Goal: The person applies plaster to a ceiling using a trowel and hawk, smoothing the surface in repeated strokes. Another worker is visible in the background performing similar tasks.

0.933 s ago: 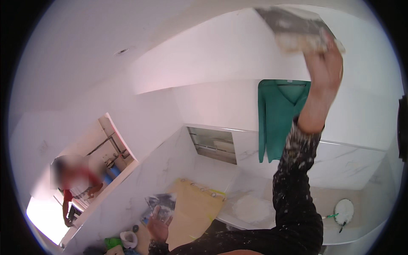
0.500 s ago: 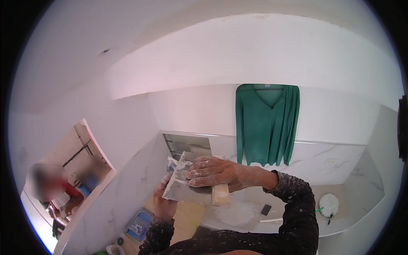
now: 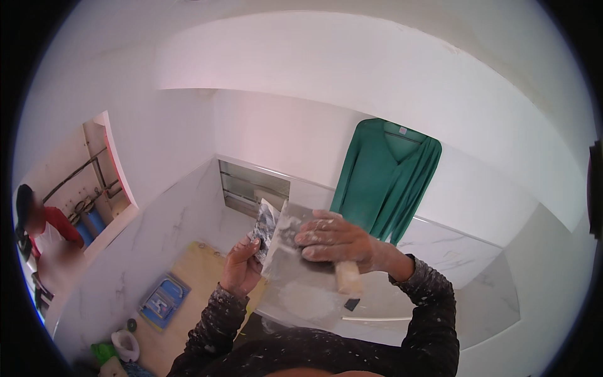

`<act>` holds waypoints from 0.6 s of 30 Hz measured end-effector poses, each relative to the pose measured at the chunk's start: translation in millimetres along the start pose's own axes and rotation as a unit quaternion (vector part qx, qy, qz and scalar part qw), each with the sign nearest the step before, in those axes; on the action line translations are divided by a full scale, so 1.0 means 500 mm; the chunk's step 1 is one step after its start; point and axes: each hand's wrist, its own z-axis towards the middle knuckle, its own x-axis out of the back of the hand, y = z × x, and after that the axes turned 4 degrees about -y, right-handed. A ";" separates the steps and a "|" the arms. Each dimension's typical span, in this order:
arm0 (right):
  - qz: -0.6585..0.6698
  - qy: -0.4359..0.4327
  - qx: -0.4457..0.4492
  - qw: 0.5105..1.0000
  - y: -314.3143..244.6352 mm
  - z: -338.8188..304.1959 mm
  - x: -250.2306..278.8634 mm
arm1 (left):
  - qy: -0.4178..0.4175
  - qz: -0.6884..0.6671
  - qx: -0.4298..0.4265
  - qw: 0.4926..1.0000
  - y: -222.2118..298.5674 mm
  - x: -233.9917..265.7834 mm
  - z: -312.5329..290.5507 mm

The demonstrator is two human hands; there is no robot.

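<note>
Half a second on, the wide scraper [image 3: 292,242] has shifted to the right of the left hand [image 3: 242,267], baring the smaller blade [image 3: 267,226] it was covering, and the thick white ridge seen along its edge is mostly gone. Right hand [image 3: 336,242] clamps the wide scraper, fingers laid across its smeared metal face, the pale handle [image 3: 347,278] jutting out below the palm. The left hand is closed on the smaller blade, black and white with residue, thumb against its near face. Both tools are raised in front of the chest, edge beside edge (whether they touch, one cannot tell). Dark sleeves [image 3: 427,301] flecked with white cover both forearms. Below and to the right, a dark flat rectangular object [image 3: 352,305] lies near a white strip [image 3: 375,318]. A green top [image 3: 389,173] hangs on the wall behind, right of a recessed niche [image 3: 251,188]. At lower left, a blue case [image 3: 164,300] rests on a yellowish sheet [image 3: 195,276]; through an opening, another person in red sleeves [image 3: 68,229] appears.
</note>
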 end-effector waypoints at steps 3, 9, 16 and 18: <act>0.033 -0.078 -0.042 0.995 -0.020 0.017 -0.013 | 0.000 -0.002 0.002 1.000 0.001 0.006 -0.008; -0.007 -0.088 -0.156 0.984 0.007 -0.026 -0.034 | -0.005 0.028 -0.026 0.999 -0.011 -0.002 -0.018; -0.009 0.047 -0.328 0.944 0.059 -0.166 -0.122 | -0.034 0.053 -0.044 0.997 -0.018 0.008 -0.019; 0.153 0.269 -0.477 0.823 0.061 -0.174 -0.202 | -0.025 0.059 -0.044 0.997 -0.035 0.021 -0.016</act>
